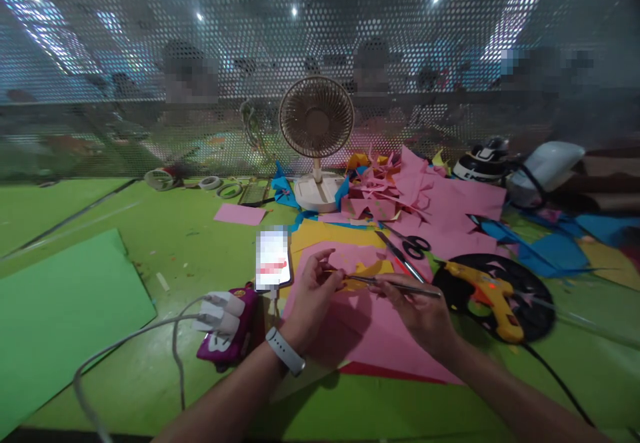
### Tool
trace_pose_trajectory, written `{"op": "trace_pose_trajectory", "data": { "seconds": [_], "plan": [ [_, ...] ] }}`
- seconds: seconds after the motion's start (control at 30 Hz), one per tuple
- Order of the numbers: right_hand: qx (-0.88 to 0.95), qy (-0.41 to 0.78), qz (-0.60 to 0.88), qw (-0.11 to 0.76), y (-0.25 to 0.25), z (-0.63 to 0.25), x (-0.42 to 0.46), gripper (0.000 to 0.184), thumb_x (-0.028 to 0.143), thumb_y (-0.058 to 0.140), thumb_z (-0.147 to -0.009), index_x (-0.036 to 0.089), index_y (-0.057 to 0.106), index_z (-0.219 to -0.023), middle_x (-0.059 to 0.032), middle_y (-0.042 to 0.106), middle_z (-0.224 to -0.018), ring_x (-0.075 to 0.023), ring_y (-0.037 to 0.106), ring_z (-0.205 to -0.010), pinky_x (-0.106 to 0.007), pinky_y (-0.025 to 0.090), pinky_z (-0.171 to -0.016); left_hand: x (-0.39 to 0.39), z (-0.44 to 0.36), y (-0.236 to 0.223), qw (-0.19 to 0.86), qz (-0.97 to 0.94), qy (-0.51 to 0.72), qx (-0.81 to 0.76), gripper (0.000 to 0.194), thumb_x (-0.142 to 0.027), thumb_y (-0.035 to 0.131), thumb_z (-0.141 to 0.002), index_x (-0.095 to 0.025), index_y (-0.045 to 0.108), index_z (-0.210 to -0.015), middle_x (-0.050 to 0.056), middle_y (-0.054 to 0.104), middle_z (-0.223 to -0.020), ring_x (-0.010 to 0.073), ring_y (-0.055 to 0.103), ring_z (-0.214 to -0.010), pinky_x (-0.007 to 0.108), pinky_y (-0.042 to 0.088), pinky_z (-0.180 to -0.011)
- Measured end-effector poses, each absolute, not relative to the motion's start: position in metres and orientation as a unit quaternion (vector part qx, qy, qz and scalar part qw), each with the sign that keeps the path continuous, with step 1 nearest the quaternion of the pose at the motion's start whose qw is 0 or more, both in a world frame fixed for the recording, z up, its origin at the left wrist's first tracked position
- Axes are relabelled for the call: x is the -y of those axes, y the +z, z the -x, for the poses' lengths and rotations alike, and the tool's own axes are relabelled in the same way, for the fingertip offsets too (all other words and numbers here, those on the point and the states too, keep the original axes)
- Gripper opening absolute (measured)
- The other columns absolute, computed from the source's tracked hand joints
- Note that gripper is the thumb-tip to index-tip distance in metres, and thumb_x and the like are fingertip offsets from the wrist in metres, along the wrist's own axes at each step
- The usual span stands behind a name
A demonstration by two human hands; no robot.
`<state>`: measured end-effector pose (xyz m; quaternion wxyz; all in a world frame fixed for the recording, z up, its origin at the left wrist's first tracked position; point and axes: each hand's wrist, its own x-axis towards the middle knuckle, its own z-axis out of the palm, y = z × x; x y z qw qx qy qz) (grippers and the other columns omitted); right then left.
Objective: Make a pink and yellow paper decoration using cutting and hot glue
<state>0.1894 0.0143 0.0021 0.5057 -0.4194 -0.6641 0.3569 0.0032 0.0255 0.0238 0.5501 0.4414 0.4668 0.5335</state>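
My right hand [415, 310] grips a slim dark metal tool [407, 288] that looks like tweezers, its tip pointing left. Thumb and fingers of my left hand [317, 286] are pinched together at that tip; whatever small piece they hold is hidden. Below both hands lie pink paper sheets [370, 336], with yellow-orange paper scraps [373, 270] just behind the tool. Close to the right hand are a red-and-silver cutter [404, 260] and black-handled scissors [416, 247]. A yellow glue gun [487, 296] rests on a round black tray [543, 290], a small light glowing on it.
A lit phone [273, 256] and a purple power bank [227, 336] with white plugs and cables lie left of the hands. Behind stand a fan [317, 123] and piled pink scraps [385, 190]. Green card [65, 323] lies far left; a perforated metal screen [225, 36] closes the back.
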Motion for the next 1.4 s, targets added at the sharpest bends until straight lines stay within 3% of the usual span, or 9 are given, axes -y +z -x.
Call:
{"op": "trace_pose_trajectory", "data": {
  "seconds": [0.23,0.93,1.3,1.4],
  "plan": [
    [0.684,0.326,0.414,0.504,0.001,-0.19,-0.014,0.019,0.023,0.059,-0.085,0.027,0.067,-0.101,-0.0016,0.072,-0.094,-0.018,0.069,-0.082,-0.031,0.058,-0.076,-0.025,-0.001,0.022,0.57,-0.441,0.518,-0.461,0.047,-0.015,0.062,-0.076,-0.021,0.045,-0.12,0.003,0.051,-0.093,0.0158,0.055,-0.084,0.031,0.047,-0.076],
    [0.66,0.362,0.426,0.502,0.006,-0.191,-0.012,0.019,0.027,0.058,-0.085,0.025,0.067,-0.102,-0.0043,0.071,-0.098,-0.0216,0.068,-0.09,-0.038,0.056,-0.084,-0.026,-0.001,0.023,0.605,-0.404,0.531,-0.434,0.045,-0.017,0.065,-0.077,-0.022,0.047,-0.118,0.001,0.053,-0.089,0.0139,0.058,-0.083,0.031,0.049,-0.078],
    [0.525,0.466,0.453,0.55,0.016,-0.188,-0.018,0.026,0.039,0.063,-0.08,0.017,0.067,-0.093,-0.0068,0.074,-0.081,-0.0232,0.071,-0.071,-0.034,0.06,-0.064,-0.025,-0.002,0.026,0.617,-0.366,0.553,-0.423,0.046,-0.017,0.068,-0.075,-0.024,0.05,-0.117,0.0,0.055,-0.09,0.0132,0.061,-0.084,0.029,0.049,-0.08],
    [0.48,0.49,0.476,0.55,0.017,-0.186,-0.022,0.031,0.044,0.065,-0.077,0.015,0.067,-0.089,-0.0074,0.074,-0.075,-0.0237,0.071,-0.066,-0.03,0.058,-0.052,-0.025,-0.002,0.025,0.629,-0.361,0.556,-0.406,0.048,-0.018,0.068,-0.075,-0.024,0.049,-0.118,0.001,0.057,-0.093,0.0153,0.062,-0.089,0.031,0.049,-0.084]
  ]
}}
